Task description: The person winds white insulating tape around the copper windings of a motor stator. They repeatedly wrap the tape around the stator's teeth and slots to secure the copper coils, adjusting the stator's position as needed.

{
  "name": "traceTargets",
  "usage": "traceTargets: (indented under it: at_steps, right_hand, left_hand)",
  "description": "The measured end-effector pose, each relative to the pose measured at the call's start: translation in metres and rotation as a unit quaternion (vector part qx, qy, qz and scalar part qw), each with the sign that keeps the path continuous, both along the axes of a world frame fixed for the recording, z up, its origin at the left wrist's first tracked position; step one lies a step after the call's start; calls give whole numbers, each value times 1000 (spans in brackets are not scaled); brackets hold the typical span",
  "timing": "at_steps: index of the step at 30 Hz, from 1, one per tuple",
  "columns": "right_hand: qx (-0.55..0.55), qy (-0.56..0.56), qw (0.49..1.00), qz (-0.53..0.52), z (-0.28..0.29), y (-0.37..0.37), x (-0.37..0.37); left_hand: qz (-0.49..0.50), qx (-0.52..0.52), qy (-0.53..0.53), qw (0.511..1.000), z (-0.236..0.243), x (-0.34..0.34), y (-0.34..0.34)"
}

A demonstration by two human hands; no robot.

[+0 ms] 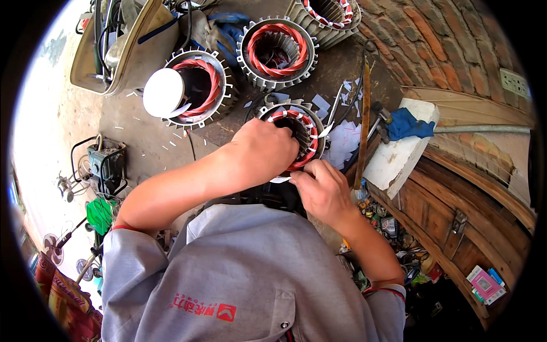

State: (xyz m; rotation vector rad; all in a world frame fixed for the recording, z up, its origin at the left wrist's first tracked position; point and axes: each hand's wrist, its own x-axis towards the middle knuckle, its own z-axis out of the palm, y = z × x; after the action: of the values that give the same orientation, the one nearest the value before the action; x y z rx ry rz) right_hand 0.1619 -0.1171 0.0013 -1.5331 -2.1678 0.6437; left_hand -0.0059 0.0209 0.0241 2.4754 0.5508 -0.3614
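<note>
A motor stator (322, 143) with a finned metal body stands on the bench in front of me. Its ring of red coil windings (311, 149) is bound in places with white tape. My left hand (263, 153) is closed over the stator's left side, its fingertips hidden in or behind the bore. At the near rim, the thumb and fingers of my right hand (322, 191) pinch together at a strip of white tape (281, 179). Another white tape end (326, 130) sticks out from the right side of the windings.
Behind stand more stators (312, 54), one with a white round lid or spool (164, 92) on it. A beige tub (149, 51) holds cables at far left. Paper scraps (344, 139), scissors (334, 108), a wooden strip (366, 114) and a white block (393, 162) with blue cloth (407, 125) lie right.
</note>
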Motion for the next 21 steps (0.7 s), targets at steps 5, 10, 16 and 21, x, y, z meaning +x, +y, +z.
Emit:
traceTargets:
  at_steps: [5, 10, 16, 21]
  right_hand:
    - [18, 87, 994, -62, -4, -7, -8]
    - [-18, 284, 957, -50, 3, -17, -17]
    - [-165, 450, 875, -68, 9, -38, -19]
    - [-140, 591, 786, -115, 16, -44, -1]
  left_hand:
    - [-85, 16, 94, 992, -3, 24, 11]
    - [-9, 126, -38, 991, -11, 4, -5]
    - [101, 186, -111, 971, -9, -3, -4]
    - [179, 182, -202, 946, 14, -25, 3]
